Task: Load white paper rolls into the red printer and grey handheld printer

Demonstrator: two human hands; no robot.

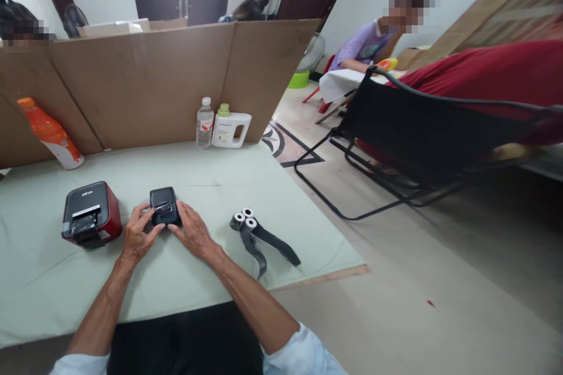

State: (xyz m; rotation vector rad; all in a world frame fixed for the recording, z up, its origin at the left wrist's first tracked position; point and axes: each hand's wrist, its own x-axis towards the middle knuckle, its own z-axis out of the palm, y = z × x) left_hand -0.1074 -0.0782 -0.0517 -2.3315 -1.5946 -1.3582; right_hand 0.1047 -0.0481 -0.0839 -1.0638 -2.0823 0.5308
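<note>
In front of me on the table stands a small black box-like device point(163, 199) with a shiny dark panel on its near side; it may be a small printer. My left hand point(138, 233) lies along its left side, fingertips at the panel and thumb at the near edge. From the right, my right hand point(193, 231) presses against the same device, thumb at its near corner. Both hands are closed about it. Left of them sits a larger black and red label printer point(94, 211). To the right are several small paper rolls point(244, 219) with dark unrolled strips.
A tall cardboard screen point(145, 82) borders the table's far side. Before it stand an orange bottle point(51, 135), a clear water bottle point(204, 126) and a white jug point(231, 130). Beyond the right edge are a black folding chair point(404, 129) and a seated person point(360, 47).
</note>
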